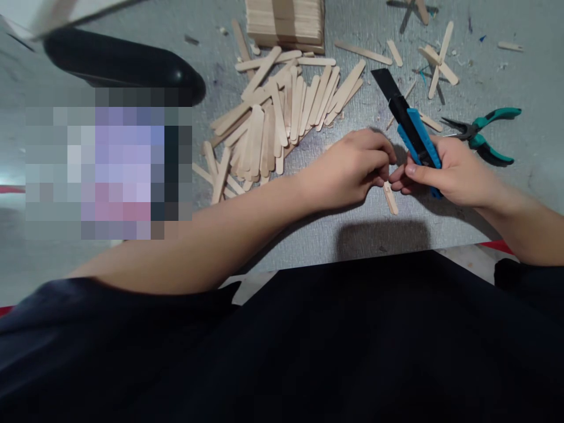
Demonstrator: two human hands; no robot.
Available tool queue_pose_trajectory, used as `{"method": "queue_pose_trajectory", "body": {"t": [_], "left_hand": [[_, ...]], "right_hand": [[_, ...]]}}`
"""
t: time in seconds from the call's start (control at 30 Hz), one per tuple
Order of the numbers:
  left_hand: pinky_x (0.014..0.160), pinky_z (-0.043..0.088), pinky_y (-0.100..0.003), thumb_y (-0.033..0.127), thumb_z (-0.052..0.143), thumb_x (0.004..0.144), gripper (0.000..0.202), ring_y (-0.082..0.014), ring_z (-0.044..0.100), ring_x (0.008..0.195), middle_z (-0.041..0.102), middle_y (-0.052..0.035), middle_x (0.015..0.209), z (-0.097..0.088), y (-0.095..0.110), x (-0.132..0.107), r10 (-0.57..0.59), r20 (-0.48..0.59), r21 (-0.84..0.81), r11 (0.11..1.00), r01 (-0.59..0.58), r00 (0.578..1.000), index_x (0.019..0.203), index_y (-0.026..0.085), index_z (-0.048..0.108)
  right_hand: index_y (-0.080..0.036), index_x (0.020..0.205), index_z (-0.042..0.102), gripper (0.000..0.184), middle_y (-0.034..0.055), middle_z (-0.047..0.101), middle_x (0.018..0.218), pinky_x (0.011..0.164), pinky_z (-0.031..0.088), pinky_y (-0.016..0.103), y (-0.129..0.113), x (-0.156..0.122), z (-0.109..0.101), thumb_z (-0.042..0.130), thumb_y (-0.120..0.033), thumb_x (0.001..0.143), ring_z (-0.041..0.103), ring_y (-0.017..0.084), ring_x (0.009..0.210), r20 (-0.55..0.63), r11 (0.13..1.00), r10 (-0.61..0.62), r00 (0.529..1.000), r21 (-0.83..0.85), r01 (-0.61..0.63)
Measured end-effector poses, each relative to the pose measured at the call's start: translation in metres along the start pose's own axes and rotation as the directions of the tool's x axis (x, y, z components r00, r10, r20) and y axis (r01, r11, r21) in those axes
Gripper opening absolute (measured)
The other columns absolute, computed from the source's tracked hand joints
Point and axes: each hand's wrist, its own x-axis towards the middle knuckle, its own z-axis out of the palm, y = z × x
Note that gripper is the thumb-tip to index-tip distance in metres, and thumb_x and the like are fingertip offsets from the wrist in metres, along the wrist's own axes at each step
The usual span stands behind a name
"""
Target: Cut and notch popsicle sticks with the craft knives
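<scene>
My right hand (456, 167) is closed around a blue and black utility knife (416, 132), its dark blade extended and pointing up and to the left. The fingertips of that hand are also close to a short piece of wooden craft stick (390, 200), near the table's front edge. My left hand (363, 158) is curled, its fingers pinching the upper end of that piece. Part of the piece is hidden beneath the fingers. Just left of my left hand lies a loose pile of craft sticks (267, 132).
A wooden stack (285, 23) stands at the back. Green-handled pliers (478, 132) lie beyond my right hand. Crossed sticks (440, 61) and small scraps are scattered at the back right. A long black object (123, 61) lies at the left, beside a blurred-out patch.
</scene>
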Motion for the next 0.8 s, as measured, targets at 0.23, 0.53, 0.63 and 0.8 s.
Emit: {"method": "queue_pose_trajectory", "body": {"t": [0.23, 0.53, 0.63, 0.8], "left_hand": [[0.114, 0.063, -0.052, 0.018, 0.057, 0.11, 0.023, -0.0306, 0.077, 0.127, 0.086, -0.012, 0.126, 0.004, -0.005, 0.002, 0.083, 0.03, 0.129, 0.988, -0.087, 0.996, 0.099, 0.024, 0.076], [0.115, 0.063, -0.06, 0.031, 0.075, 0.094, 0.05, -0.0417, 0.07, 0.144, 0.071, -0.021, 0.153, -0.007, 0.018, -0.012, 0.079, 0.046, 0.074, 0.994, -0.082, 0.996, 0.142, 0.023, 0.063], [0.109, 0.061, -0.066, 0.045, 0.087, 0.086, 0.087, -0.0506, 0.067, 0.145, 0.065, -0.0251, 0.162, -0.001, 0.036, -0.025, -0.046, 0.012, 0.21, 0.977, 0.043, 0.999, 0.162, 0.022, 0.05], [0.112, 0.056, -0.067, 0.045, 0.084, 0.094, 0.08, -0.0513, 0.068, 0.14, 0.07, -0.0259, 0.158, 0.012, 0.049, -0.034, -0.144, -0.029, 0.326, 0.934, 0.145, 0.989, 0.164, 0.02, 0.053]], "right_hand": [[-0.028, 0.095, 0.071, 0.04, 0.0043, 0.085, 0.094, 0.09, 0.08, 0.044, 0.001, 0.002, 0.006, 0.106, -0.045, 0.087, 0.09, 0.03, 0.097, -0.041, 1.0, -0.003, 0.999, -0.02, 0.002], [-0.028, 0.095, 0.075, 0.034, 0.0037, 0.083, 0.091, 0.089, 0.077, 0.044, -0.012, -0.001, -0.004, 0.104, -0.046, 0.091, 0.085, 0.028, 0.093, -0.046, 0.982, -0.087, 0.995, -0.17, 0.078], [-0.027, 0.099, 0.077, 0.028, 0.0063, 0.086, 0.099, 0.088, 0.075, 0.042, -0.017, -0.005, -0.009, 0.098, -0.046, 0.1, 0.085, 0.026, 0.094, -0.115, 0.974, -0.133, 0.984, -0.2, 0.108], [-0.028, 0.099, 0.071, 0.031, 0.0063, 0.085, 0.095, 0.079, 0.075, 0.041, -0.023, -0.011, -0.004, 0.097, -0.043, 0.101, 0.085, 0.027, 0.091, -0.107, 0.99, -0.02, 0.994, -0.14, 0.004]]}}
